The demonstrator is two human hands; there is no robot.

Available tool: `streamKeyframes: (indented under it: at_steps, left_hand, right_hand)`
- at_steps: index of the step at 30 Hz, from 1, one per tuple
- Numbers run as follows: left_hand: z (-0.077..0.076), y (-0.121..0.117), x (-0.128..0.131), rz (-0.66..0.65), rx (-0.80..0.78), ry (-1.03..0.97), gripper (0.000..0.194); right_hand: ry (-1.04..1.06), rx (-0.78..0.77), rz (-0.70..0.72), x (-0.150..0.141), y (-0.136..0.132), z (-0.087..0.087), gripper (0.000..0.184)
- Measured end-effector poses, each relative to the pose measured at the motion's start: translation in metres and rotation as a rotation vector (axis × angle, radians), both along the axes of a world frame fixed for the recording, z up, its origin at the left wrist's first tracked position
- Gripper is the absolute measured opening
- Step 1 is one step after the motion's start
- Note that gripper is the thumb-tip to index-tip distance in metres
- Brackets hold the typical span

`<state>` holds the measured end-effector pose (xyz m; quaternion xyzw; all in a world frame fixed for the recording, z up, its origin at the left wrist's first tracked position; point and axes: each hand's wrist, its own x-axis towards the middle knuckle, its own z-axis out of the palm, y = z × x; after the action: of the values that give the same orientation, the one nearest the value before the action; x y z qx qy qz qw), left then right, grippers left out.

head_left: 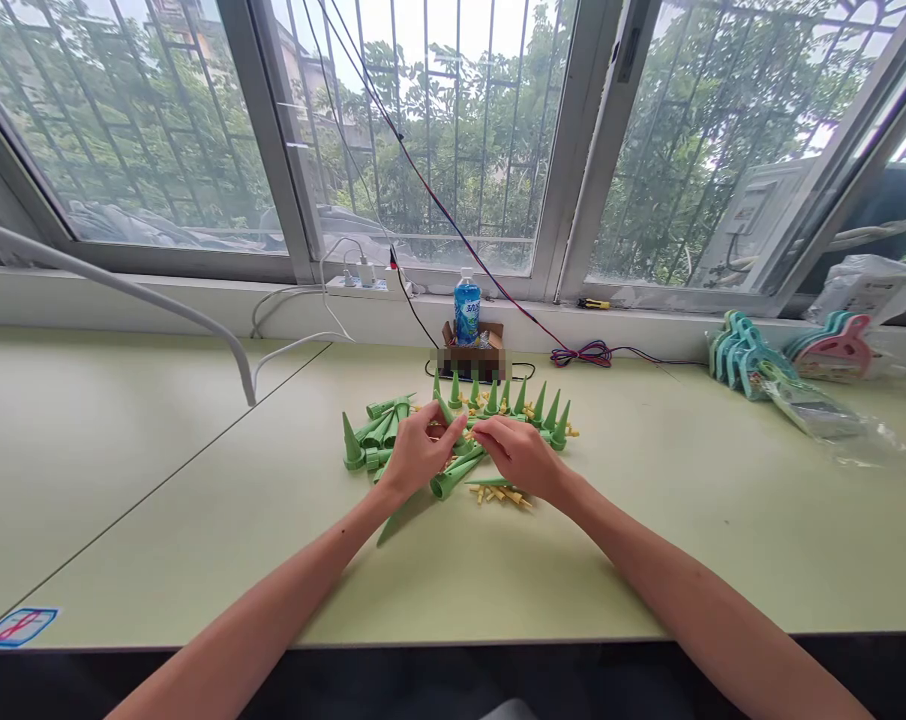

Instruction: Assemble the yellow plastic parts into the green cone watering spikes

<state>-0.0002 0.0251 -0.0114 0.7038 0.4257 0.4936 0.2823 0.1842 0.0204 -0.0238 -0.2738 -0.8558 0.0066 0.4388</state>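
Observation:
My left hand (414, 452) is closed around a green plastic plant-watering spike (443, 406), its tip pointing up and to the left. Close beside it, my right hand (524, 455) has thumb and fingertips pinched together at the spike's lower end; whatever they hold is too small to make out. Under and around both hands lie loose green spikes (445, 485) and green caps. Behind them, several green spikes (561, 425) stand upright in a curved row. Small yellow pegs (502, 495) lie in a pile below my right hand, with others scattered among the spikes.
On the pale green table (220, 540), a small brown box (474, 358) and a blue-liquid bottle (467, 308) stand behind the spikes. A coiled cable (584, 353) lies right of them. Plastic hangers (745, 355) and clear bags are at far right; a white tube (175, 305) crosses the left.

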Motion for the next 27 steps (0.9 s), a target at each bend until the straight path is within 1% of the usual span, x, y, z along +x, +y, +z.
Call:
streamKeyframes:
  at_steps: [6, 12, 17, 22, 27]
  left_hand:
    - [0.0016, -0.0001, 0.0002, 0.055, 0.043, 0.054, 0.033]
    - [-0.0006, 0.0015, 0.0002, 0.066, 0.101, 0.104, 0.030]
    - [-0.0013, 0.0003, 0.0005, 0.072, 0.128, 0.156, 0.029]
    - [-0.0009, -0.0010, 0.0006, 0.047, 0.146, 0.175, 0.030]
    - [-0.0018, -0.0005, 0.0004, 0.042, 0.162, 0.181, 0.031]
  right_hand:
    - [-0.018, -0.036, -0.051, 0.0001, -0.0024, -0.0006, 0.016]
    - [-0.043, -0.017, -0.079, 0.0001, -0.0024, -0.0012, 0.017]
    - [-0.058, 0.000, -0.087, -0.0004, -0.0023, 0.0001, 0.024]
    - [-0.086, 0.007, -0.134, -0.0005, -0.0020, -0.0004, 0.033]
    - [-0.107, -0.016, -0.173, -0.0010, -0.0020, -0.0010, 0.036]
